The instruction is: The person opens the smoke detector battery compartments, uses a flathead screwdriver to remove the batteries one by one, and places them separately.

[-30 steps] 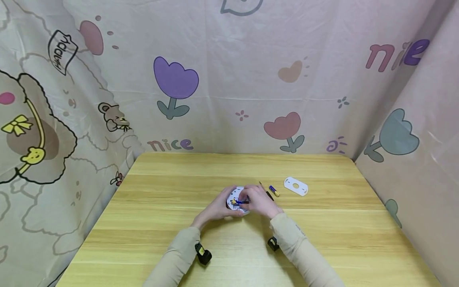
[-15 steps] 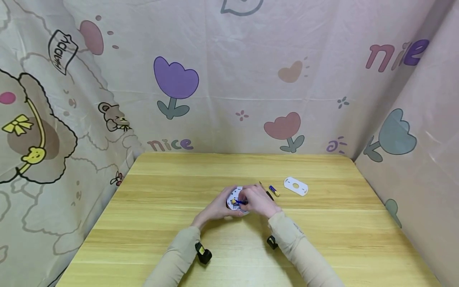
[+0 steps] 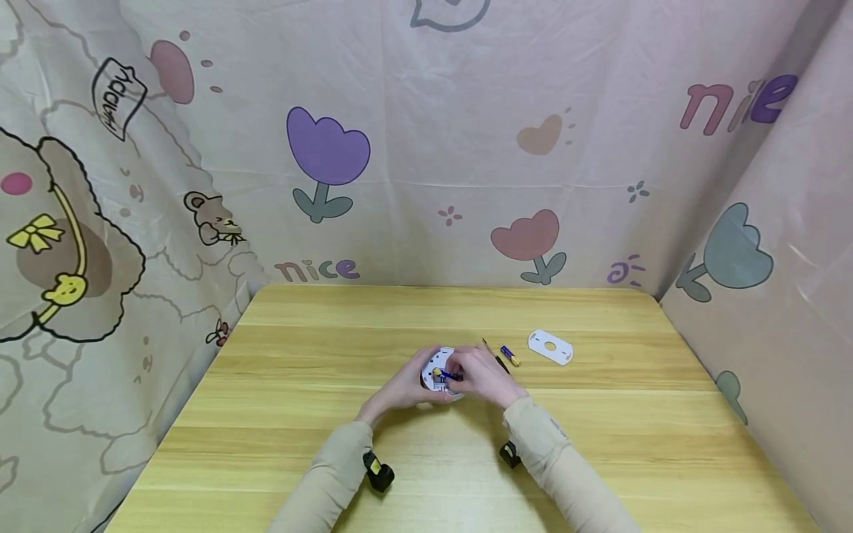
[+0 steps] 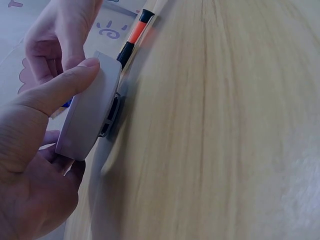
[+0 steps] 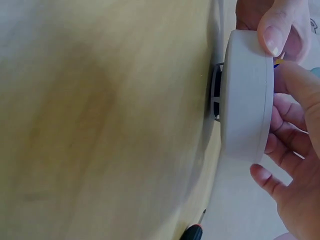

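Note:
A round white smoke alarm (image 3: 432, 363) is tilted up just above the tabletop, its back with printed marks facing me. My left hand (image 3: 403, 386) grips it by the rim, with the thumb along the near edge in the left wrist view. My right hand (image 3: 483, 372) pinches a blue and yellow battery (image 3: 447, 375) at the back of the alarm. How far the battery sits in its slot is hidden by the fingers. The right wrist view shows the alarm's side wall (image 5: 247, 95) and its dark vented front, turned toward the table.
Beyond my right hand lie a loose blue and yellow battery (image 3: 510, 356) and a screwdriver (image 4: 137, 32) with a black and orange handle. A white mounting plate (image 3: 561, 352) with a round hole lies farther right. Patterned cloth hangs behind the wooden table (image 3: 320, 355).
The right hand shifts slightly at the alarm's back, and the battery's angle alters a little. The left hand and the alarm stay nearly still.

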`<action>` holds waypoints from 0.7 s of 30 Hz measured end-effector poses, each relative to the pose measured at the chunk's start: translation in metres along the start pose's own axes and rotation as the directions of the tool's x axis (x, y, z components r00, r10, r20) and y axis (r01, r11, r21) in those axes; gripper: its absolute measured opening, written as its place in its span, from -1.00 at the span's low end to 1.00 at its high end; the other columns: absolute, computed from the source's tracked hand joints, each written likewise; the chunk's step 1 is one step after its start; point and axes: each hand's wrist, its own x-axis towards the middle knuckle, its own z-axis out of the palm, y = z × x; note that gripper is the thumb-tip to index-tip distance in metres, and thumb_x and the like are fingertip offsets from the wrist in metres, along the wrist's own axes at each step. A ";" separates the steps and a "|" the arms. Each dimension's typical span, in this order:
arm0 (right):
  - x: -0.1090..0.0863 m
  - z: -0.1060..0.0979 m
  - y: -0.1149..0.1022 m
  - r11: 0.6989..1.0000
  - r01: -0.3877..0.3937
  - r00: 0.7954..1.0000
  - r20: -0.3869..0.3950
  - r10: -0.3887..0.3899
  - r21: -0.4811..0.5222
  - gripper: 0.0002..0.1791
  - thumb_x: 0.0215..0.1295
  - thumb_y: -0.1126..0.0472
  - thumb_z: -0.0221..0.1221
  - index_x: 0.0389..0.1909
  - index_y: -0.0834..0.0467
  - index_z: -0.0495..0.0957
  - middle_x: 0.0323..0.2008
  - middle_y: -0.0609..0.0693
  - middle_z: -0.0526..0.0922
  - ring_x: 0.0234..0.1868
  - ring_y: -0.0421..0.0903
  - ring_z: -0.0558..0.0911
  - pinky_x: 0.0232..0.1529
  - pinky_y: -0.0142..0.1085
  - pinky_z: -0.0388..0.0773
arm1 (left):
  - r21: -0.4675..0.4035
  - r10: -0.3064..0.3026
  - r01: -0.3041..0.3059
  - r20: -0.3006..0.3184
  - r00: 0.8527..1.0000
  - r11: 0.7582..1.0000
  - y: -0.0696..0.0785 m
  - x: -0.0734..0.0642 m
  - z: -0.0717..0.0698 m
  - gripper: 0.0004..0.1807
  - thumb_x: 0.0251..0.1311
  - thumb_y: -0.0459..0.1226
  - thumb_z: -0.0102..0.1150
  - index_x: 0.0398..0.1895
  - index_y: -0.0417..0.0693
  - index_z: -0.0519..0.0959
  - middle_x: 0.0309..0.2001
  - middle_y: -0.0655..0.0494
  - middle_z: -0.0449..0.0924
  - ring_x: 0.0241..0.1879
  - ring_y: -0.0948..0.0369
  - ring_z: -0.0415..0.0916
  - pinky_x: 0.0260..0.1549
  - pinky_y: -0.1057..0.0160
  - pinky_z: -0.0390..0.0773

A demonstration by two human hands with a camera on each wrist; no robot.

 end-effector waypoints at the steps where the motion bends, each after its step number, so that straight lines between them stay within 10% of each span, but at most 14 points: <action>1: -0.001 0.001 0.001 1.000 -0.003 1.000 -0.010 0.004 0.019 -0.82 0.07 0.17 0.46 -0.34 0.04 0.66 -0.36 -0.15 0.69 -0.33 -0.25 0.56 0.03 -0.12 0.49 | 0.002 0.003 -0.003 0.000 1.000 1.000 0.000 0.000 0.000 0.19 0.00 -0.14 0.56 0.58 -0.26 -0.01 0.53 -0.30 0.11 0.34 -0.15 0.35 0.43 -0.22 0.32; 21: -0.022 -0.001 0.009 0.919 -0.049 0.988 -0.119 0.103 0.390 -0.86 0.36 0.24 0.24 -0.12 0.15 0.56 -0.33 -0.05 0.68 -0.29 -0.27 0.57 -0.23 -0.45 0.54 | 0.013 -0.032 0.032 -0.009 0.999 0.999 0.000 0.000 0.001 0.20 -0.03 -0.11 0.57 0.59 -0.20 0.02 0.57 -0.27 0.06 0.46 -0.21 0.22 0.49 -0.30 0.16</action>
